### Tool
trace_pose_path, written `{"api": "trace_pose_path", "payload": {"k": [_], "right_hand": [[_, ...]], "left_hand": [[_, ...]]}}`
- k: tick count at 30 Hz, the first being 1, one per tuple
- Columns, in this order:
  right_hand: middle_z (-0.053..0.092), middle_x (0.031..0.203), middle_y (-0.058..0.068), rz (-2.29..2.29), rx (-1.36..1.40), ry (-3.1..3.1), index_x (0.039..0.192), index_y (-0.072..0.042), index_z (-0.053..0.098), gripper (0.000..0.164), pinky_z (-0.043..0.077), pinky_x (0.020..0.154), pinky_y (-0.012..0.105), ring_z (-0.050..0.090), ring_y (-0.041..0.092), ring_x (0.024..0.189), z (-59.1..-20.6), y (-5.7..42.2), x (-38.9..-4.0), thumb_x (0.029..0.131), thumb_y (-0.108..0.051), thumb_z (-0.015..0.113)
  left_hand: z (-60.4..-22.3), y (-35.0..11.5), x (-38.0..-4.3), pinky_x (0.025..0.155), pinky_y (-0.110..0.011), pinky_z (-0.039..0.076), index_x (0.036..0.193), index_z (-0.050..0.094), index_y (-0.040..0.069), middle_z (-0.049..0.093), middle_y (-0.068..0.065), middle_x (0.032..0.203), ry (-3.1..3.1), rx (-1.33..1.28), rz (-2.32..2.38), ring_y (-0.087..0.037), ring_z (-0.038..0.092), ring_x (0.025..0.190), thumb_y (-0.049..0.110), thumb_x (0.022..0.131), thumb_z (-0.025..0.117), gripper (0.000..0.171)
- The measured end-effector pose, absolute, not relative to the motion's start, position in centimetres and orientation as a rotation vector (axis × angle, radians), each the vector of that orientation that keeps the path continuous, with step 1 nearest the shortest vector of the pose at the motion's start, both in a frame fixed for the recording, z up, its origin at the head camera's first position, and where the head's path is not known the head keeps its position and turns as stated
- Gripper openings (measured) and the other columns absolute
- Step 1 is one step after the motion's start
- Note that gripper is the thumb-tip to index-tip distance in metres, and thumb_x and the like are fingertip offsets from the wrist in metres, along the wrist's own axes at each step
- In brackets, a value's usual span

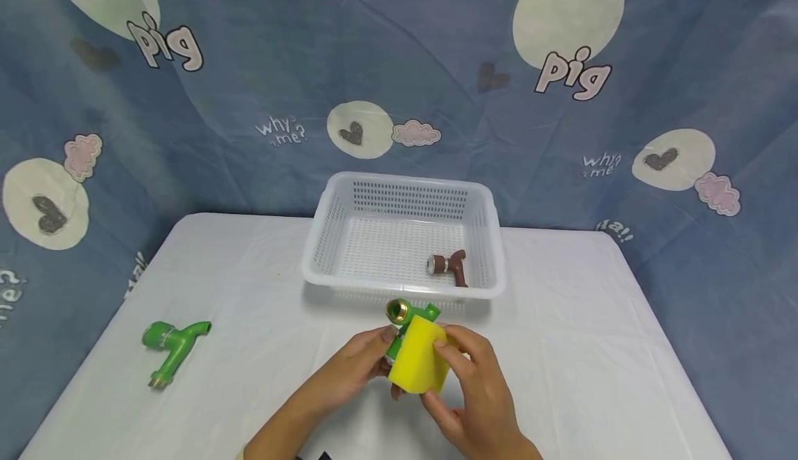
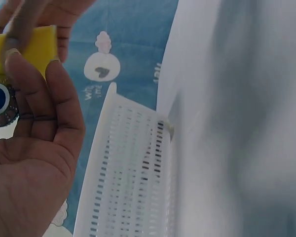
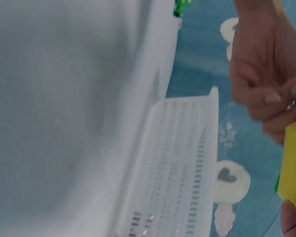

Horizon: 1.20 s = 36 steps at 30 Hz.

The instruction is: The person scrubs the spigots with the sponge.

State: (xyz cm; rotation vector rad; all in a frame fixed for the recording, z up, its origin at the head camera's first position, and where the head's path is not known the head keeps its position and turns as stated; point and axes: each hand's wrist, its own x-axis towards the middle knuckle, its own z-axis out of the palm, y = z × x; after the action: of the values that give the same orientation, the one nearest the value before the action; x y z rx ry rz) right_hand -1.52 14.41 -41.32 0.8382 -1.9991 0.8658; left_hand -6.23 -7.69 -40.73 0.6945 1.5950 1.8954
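Note:
In the head view my left hand (image 1: 350,370) holds a green plastic tap (image 1: 430,312) with a brass-rimmed round opening, in front of the basket. My right hand (image 1: 483,391) pinches a yellow sponge (image 1: 416,356) between thumb and fingers and lays it against the tap, covering much of its body. The left wrist view shows the left palm (image 2: 37,168) with curled fingers below the sponge (image 2: 42,49). At the right edge of the right wrist view, the sponge (image 3: 293,168) appears above the right thumb.
A second green tap (image 1: 177,349) lies on the white table (image 1: 262,266) to the left. A white slotted plastic basket (image 1: 318,273) stands at the back, holding a small brown tap (image 1: 455,266) near its right front corner. Blue printed cloth (image 1: 399,65) hangs behind the table.

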Motion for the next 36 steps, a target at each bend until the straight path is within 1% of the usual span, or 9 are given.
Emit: {"api": "trace_pose_path", "payload": {"k": [4, 8, 13, 17, 20, 23, 27, 30, 36], "right_hand": [[0.059, 0.124, 0.026, 0.812, 0.771, -2.050, 0.123, 0.008, 0.059, 0.044, 0.043, 0.109, 0.021, 0.058, 0.035, 0.107, -42.4, 15.3, -1.9, 0.107, -0.033, 0.057], [0.060, 0.126, 0.025, 0.797, 0.703, -2.099, 0.124, 0.008, 0.060, 0.047, 0.040, 0.110, 0.020, 0.058, 0.036, 0.109, -43.5, 16.4, -2.4, 0.107, -0.036, 0.056], [0.059, 0.130, 0.024, 0.830, 0.637, -2.143, 0.129, 0.005, 0.061, 0.051, 0.037, 0.112, 0.017, 0.056, 0.035, 0.112, -44.1, 17.6, -2.3, 0.106, -0.040, 0.057], [0.059, 0.132, 0.023, 0.869, 0.583, -2.156, 0.130, 0.004, 0.062, 0.053, 0.038, 0.111, 0.016, 0.056, 0.034, 0.114, -44.3, 18.3, -2.0, 0.105, -0.042, 0.059], [0.059, 0.133, 0.022, 0.886, 0.536, -2.171, 0.130, 0.003, 0.063, 0.054, 0.039, 0.110, 0.014, 0.056, 0.033, 0.115, -44.5, 18.8, -1.7, 0.104, -0.045, 0.059], [0.059, 0.133, 0.022, 0.888, 0.502, -2.176, 0.130, 0.003, 0.063, 0.055, 0.039, 0.107, 0.013, 0.056, 0.033, 0.116, -44.6, 19.4, -1.4, 0.104, -0.045, 0.059], [0.059, 0.133, 0.023, 0.878, 0.484, -2.171, 0.130, 0.004, 0.062, 0.054, 0.040, 0.101, 0.013, 0.055, 0.033, 0.115, -44.5, 20.0, -1.5, 0.103, -0.043, 0.060], [0.059, 0.133, 0.023, 0.873, 0.471, -2.169, 0.130, 0.004, 0.062, 0.055, 0.042, 0.095, 0.014, 0.055, 0.032, 0.115, -44.5, 20.2, -1.5, 0.103, -0.043, 0.061], [0.059, 0.134, 0.023, 0.881, 0.445, -2.170, 0.131, 0.005, 0.062, 0.055, 0.044, 0.090, 0.015, 0.055, 0.030, 0.115, -44.7, 20.5, -1.2, 0.103, -0.043, 0.061]], "left_hand": [[-40.8, -7.9, -6.2, 0.073, -0.033, 0.061, 0.119, 0.060, -0.010, 0.067, -0.008, 0.084, 1.585, 0.731, 1.898, -0.012, 0.063, 0.071, 0.028, 0.118, 0.025, 0.052], [-40.8, -8.0, -6.3, 0.075, -0.034, 0.061, 0.116, 0.059, -0.012, 0.066, -0.009, 0.083, 1.559, 0.760, 1.900, -0.013, 0.064, 0.071, 0.025, 0.118, 0.025, 0.050], [-40.6, -8.2, -6.7, 0.083, -0.044, 0.063, 0.119, 0.060, -0.009, 0.072, -0.018, 0.095, 1.610, 0.760, 1.893, -0.022, 0.072, 0.079, 0.023, 0.117, 0.033, 0.042], [-39.7, -8.7, -7.7, 0.084, -0.047, 0.063, 0.120, 0.059, -0.007, 0.073, -0.019, 0.103, 1.740, 0.692, 1.871, -0.029, 0.073, 0.086, 0.021, 0.115, 0.043, 0.032], [-38.4, -9.3, -9.1, 0.086, -0.047, 0.062, 0.124, 0.058, -0.006, 0.072, -0.017, 0.106, 1.902, 0.649, 1.836, -0.032, 0.071, 0.092, 0.021, 0.113, 0.051, 0.030], [-37.0, -9.8, -10.6, 0.085, -0.042, 0.062, 0.127, 0.060, 0.001, 0.070, -0.011, 0.103, 2.160, 0.580, 1.760, -0.029, 0.070, 0.094, 0.030, 0.110, 0.059, 0.033], [-35.8, -9.9, -13.0, 0.071, -0.032, 0.056, 0.124, 0.064, 0.012, 0.067, -0.006, 0.095, 2.464, 0.478, 1.630, -0.025, 0.064, 0.086, 0.045, 0.102, 0.069, 0.040], [-35.5, -9.7, -15.5, 0.067, -0.033, 0.052, 0.121, 0.065, 0.013, 0.065, -0.006, 0.093, 2.578, 0.442, 1.560, -0.025, 0.059, 0.084, 0.046, 0.098, 0.073, 0.041], [-35.7, -8.8, -20.0, 0.083, -0.042, 0.056, 0.127, 0.067, 0.006, 0.066, -0.009, 0.108, 2.688, 0.345, 1.333, -0.026, 0.062, 0.099, 0.042, 0.097, 0.076, 0.047]]}}
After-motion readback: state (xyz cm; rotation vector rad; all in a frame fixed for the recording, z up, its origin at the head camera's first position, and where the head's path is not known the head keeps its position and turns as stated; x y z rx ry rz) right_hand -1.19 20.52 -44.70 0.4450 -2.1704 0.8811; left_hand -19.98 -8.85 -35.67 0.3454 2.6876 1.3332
